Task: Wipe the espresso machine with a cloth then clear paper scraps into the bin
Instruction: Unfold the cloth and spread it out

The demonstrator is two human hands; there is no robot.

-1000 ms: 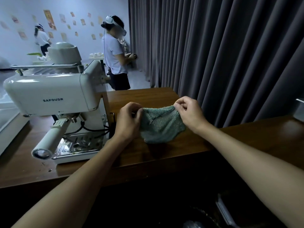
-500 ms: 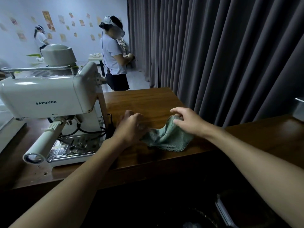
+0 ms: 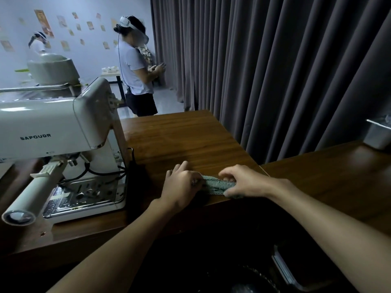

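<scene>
A second ago the green knitted cloth [image 3: 218,184] hung spread in the air between the two hands. Now it lies on the brown wooden counter [image 3: 179,140] as a narrow folded strip, close to the counter's front edge, at about 5 o'clock in the view. The left hand [image 3: 182,183] sits knuckles-up on the strip's left end, with its fingers curled over it. The right hand [image 3: 246,182] clamps the right end, fingers bent over the far edge and thumb at the near one. Both hands have come down with the cloth and press it flat.

This looks like folding the cloth into a pad, either to get it ready for wiping or to put it away after. The frames do not settle which.

The cream espresso machine [image 3: 53,123] stands at 9 o'clock, well apart from the cloth, and neither hand touches it. A few small specks [image 3: 43,234] lie on the counter at 7 o'clock and may be paper scraps. If so, the clearing step is not yet done.
</scene>
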